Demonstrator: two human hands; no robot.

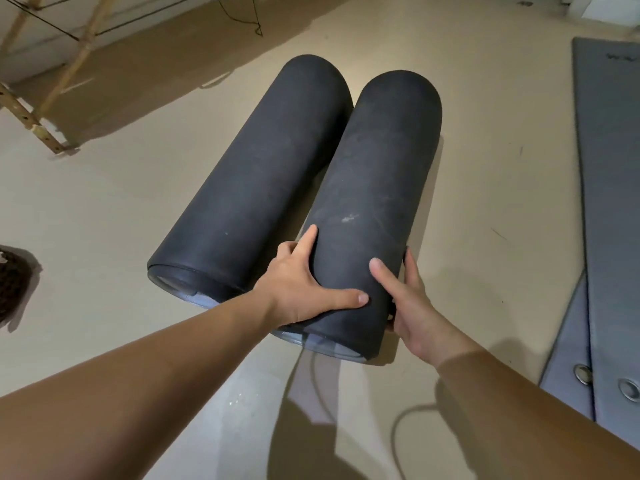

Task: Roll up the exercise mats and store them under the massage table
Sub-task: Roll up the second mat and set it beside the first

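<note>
The left hand (301, 289) and right hand (412, 306) clasp the near end of one rolled mat (367, 209) between them, fingers spread around its sides. A second roll (256, 181) lies touching it, just left of the left hand, on the floor (104, 209). Flat mats (609, 202) lie well right of the right hand; wooden legs (45, 109) stand far left.

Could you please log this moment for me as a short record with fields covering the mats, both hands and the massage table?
rolled mats: two, side by side on the floor, touching
left roll: not held
right roll: held at its near end
left hand: grip on right roll's left side
right hand: grip on right roll's right side
flat mats: unrolled, far right
massage table legs: upper left, rolls not under yet
</note>
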